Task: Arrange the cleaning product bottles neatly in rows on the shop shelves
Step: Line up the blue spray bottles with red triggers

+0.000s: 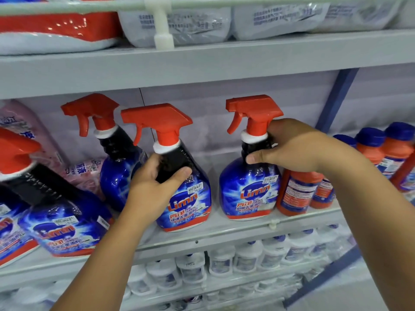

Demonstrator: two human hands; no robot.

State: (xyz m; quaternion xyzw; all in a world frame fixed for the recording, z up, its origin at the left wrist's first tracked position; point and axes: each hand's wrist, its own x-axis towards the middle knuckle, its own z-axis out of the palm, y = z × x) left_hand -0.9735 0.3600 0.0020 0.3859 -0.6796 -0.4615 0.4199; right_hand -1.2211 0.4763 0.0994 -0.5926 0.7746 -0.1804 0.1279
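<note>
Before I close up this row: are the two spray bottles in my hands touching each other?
Apart. The head view shows bare shelf wall between the left-held spray bottle and the right-held spray bottle, base to trigger.

One head-worn view only, looking forward and slightly down at a grey metal shop shelf, close in. Both forearms reach in from the bottom edge. The wide lens bows the grey upper shelf board across the top.

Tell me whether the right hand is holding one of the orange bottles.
No, the right hand grips the black neck of a blue spray bottle; the orange bottles stand untouched beside it.
</note>
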